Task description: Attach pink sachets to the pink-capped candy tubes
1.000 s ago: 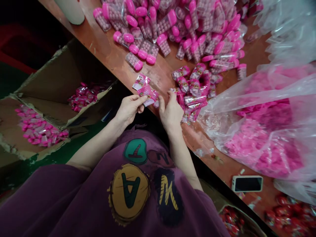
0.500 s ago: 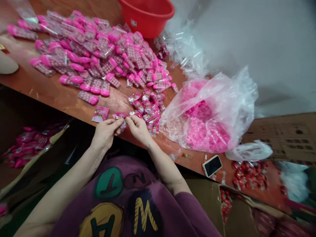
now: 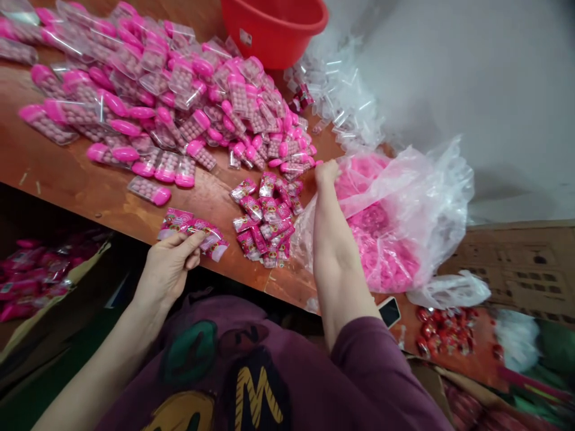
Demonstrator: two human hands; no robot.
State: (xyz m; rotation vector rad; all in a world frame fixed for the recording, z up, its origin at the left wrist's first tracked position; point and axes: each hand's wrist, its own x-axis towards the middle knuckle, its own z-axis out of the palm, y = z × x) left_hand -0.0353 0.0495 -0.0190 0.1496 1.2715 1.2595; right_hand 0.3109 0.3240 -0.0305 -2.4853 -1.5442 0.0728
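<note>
My left hand [image 3: 173, 263] pinches a pink printed wrapper [image 3: 210, 239] over the table's front edge. Beside it, another pink wrapper [image 3: 176, 221] lies flat on the wood. My right hand [image 3: 327, 172] is stretched out to the right end of the big pile of pink-capped candy bottles [image 3: 179, 102], next to the clear plastic bag of pink pieces [image 3: 381, 239]. Its fingers are mostly hidden, and whether they hold a bottle cannot be told. Several small pink wrapped packets [image 3: 267, 218] are heaped between my two hands.
A red basin [image 3: 274, 36] stands at the back, with clear plastic pieces [image 3: 341, 96] to its right. A phone [image 3: 390, 311] and red wrapped items [image 3: 444, 332] lie at the right. An open box of pink packets [image 3: 40, 269] is below left.
My right hand has left the wrapper and moved right and away from me to the pile's end. My left hand has moved slightly left, still with the wrapper. The view has shifted a little.
</note>
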